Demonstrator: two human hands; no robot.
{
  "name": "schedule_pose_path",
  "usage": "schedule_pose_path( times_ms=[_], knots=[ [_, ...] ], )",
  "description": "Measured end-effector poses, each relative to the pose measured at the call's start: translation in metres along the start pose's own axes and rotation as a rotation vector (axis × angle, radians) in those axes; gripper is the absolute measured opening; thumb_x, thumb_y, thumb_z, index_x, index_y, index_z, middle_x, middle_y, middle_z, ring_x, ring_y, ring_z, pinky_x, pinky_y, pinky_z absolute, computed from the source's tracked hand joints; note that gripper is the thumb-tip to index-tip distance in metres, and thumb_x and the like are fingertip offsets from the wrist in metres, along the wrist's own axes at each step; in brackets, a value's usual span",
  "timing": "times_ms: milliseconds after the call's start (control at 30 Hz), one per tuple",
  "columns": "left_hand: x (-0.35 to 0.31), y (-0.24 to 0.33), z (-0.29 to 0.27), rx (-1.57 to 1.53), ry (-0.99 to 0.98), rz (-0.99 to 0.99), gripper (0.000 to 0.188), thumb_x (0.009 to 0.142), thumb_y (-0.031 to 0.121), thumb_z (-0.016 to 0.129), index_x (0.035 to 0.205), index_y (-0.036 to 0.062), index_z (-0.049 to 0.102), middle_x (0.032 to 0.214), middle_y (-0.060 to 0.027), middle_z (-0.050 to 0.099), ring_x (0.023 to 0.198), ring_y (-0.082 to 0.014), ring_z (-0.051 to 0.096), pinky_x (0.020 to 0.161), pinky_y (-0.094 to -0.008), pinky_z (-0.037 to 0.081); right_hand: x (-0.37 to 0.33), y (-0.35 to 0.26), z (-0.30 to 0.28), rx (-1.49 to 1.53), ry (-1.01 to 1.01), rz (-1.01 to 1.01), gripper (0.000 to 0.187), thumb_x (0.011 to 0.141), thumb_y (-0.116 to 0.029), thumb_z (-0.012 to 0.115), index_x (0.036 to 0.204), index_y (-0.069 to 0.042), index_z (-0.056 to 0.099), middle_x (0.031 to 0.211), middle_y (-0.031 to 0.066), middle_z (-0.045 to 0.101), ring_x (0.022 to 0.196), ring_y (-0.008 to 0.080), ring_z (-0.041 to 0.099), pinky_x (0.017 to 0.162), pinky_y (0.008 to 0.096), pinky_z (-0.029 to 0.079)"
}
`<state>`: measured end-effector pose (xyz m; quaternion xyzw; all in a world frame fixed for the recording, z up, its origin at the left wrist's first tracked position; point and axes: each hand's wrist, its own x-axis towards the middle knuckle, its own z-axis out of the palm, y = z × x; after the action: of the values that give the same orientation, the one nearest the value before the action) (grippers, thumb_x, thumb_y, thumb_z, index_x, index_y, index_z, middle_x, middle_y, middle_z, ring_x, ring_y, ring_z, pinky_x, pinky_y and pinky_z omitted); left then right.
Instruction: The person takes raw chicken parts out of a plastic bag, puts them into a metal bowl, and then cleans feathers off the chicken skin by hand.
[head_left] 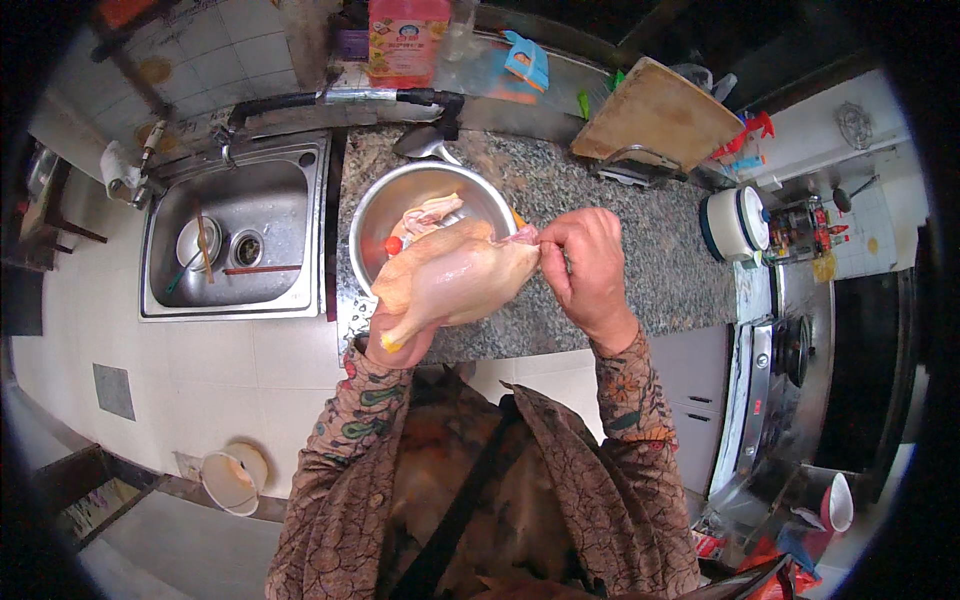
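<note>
The right hand (590, 268) is closed in a pinch at the far right end of a plucked chicken (455, 280), its fingertips on the pinkish flesh there; the rest of the bird lies to the left of this hand. The left hand (418, 345) grips the chicken from beneath at its other end, mostly covered by it, with a leg's yellow tip over the palm side. Held between the two hands, the chicken slants up to the right, above the near right part of a metal bowl (358, 235). In the bowl are a pale piece of meat (430, 212) and a small red thing (393, 245). The bowl stands on a speckled counter (665, 280), with a spatula (425, 145) just behind it. Farther right are a cutting board (660, 120) and a white cooker (735, 222); to the left is a sink (230, 306).
</note>
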<state>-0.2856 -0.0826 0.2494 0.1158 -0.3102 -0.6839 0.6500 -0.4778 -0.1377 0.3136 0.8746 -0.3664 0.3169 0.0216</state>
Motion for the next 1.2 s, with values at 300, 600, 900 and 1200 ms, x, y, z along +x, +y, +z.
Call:
schedule_pose_path(
  times_ms=[300,600,900,1200],
  knots=[
    [0.020,0.009,0.004,0.409,-0.125,0.019,0.038,0.092,0.020,0.045,0.123,-0.0025,0.046,0.121,-0.0117,0.049,0.114,-0.0191,0.047,0.099,-0.0296,0.036,-0.001,0.011,0.003,0.085,0.077,0.208,0.006,0.077,-0.003,0.058,0.082,-0.005,0.054,0.080,0.0085,0.053,0.075,0.0262,0.051,0.072,0.0363,0.039],
    [0.017,-0.001,-0.018,0.386,-0.301,0.024,0.052,0.088,0.017,0.052,0.133,0.0011,0.033,0.132,-0.0123,0.040,0.123,-0.0199,0.040,0.105,-0.0312,0.028,0.013,-0.003,-0.005,0.345,-0.090,0.198,0.006,0.079,-0.009,0.061,0.085,-0.007,0.062,0.081,0.0056,0.056,0.077,0.0224,0.053,0.074,0.0326,0.040],
    [-0.013,-0.024,-0.042,0.063,-0.094,-0.184,0.060,0.077,0.005,0.064,0.130,0.0008,0.037,0.130,-0.0095,0.044,0.121,-0.0196,0.042,0.101,-0.0338,0.034,0.022,-0.003,-0.009,0.232,-0.173,-0.019,0.011,0.075,-0.009,0.064,0.086,-0.008,0.063,0.082,0.0053,0.057,0.077,0.0224,0.054,0.075,0.0337,0.039],
    [-0.019,-0.041,-0.053,0.199,-0.098,-0.182,0.056,0.078,0.008,0.065,0.128,0.0009,0.040,0.125,-0.0079,0.048,0.115,-0.0174,0.047,0.097,-0.0326,0.038,0.024,-0.002,-0.014,0.209,-0.157,-0.039,0.009,0.075,-0.008,0.063,0.082,-0.008,0.058,0.079,0.0050,0.056,0.075,0.0236,0.053,0.074,0.0347,0.038]
  ],
)
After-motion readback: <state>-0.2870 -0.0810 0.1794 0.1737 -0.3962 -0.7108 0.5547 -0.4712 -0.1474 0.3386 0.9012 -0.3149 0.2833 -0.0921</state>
